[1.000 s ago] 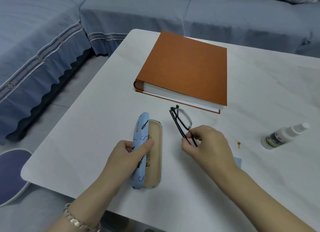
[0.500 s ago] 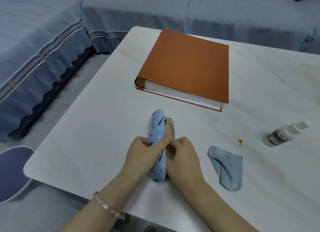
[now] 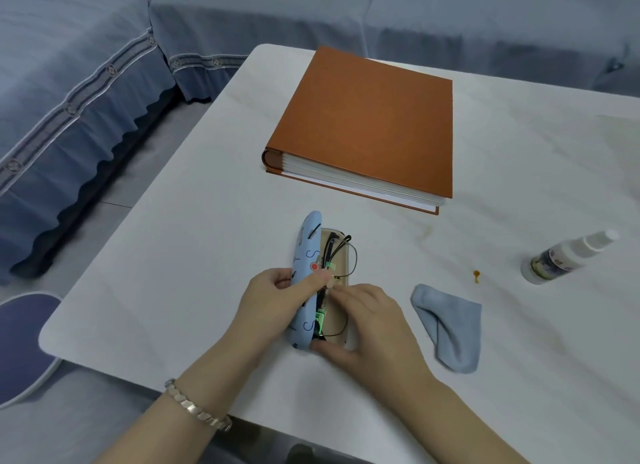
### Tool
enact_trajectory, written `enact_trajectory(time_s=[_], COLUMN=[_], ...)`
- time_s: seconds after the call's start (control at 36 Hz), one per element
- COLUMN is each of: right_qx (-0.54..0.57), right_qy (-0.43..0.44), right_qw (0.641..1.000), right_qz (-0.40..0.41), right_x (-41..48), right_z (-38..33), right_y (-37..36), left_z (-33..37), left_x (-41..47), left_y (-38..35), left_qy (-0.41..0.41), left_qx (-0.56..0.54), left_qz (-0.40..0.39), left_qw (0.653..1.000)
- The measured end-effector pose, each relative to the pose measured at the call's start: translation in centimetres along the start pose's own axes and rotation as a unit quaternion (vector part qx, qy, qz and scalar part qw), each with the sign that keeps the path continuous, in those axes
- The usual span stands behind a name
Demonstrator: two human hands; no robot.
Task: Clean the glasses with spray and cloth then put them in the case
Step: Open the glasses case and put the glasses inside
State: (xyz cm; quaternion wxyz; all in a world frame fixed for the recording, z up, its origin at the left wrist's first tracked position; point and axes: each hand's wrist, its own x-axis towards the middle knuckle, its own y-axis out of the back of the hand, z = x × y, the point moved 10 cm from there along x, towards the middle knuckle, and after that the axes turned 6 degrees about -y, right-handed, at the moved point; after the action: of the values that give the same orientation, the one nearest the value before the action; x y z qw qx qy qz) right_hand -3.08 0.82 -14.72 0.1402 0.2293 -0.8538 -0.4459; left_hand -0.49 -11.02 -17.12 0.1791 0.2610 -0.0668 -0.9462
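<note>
We look down on a white table [image 3: 173, 256]. Near its front edge lies an open light blue case [image 3: 304, 252], its lid raised on the left. Our left hand [image 3: 273, 301] grips that lid, thumb across it. The glasses [image 3: 343, 256], folded, lie in the case's beige tray. Our right hand [image 3: 370, 321] curls over their near half, fingertips on the frame, thumb at the case's near end. A crumpled blue cloth [image 3: 450, 328] lies just right of that hand, the spray bottle [image 3: 568, 257] further right. A brown album [image 3: 374, 117] sits beyond the case
</note>
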Motion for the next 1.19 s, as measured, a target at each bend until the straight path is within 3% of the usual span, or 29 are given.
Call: enact_trajectory(time_s=[0.36,0.64,1.0,1.19], right_qx=[-0.046,-0.066,-0.007,-0.006], right_qy=[-0.058,-0.059,-0.033,-0.022], right_qw=[0.995,0.995,0.999,0.999], right_qz=[0.072,0.043,0.011,0.028], right_x=[0.6,1.2,0.6,0.7], right_z=[0.0,0.1,0.1,-0.1], right_y=[0.2,-0.2,-0.5,-0.7], left_z=[-0.6,-0.7,-0.8,-0.6], left_x=[0.5,0.7,0.7,0.8], left_y=[0.0,0.0,0.2,0.1], left_qy=[0.001,0.002,-0.005,-0.008], left_qx=[-0.004,-0.018,-0.013,-0.011], left_qz=[-0.008,-0.013,-0.019,-0.023], left_qw=[1.0,1.0,1.0,1.0])
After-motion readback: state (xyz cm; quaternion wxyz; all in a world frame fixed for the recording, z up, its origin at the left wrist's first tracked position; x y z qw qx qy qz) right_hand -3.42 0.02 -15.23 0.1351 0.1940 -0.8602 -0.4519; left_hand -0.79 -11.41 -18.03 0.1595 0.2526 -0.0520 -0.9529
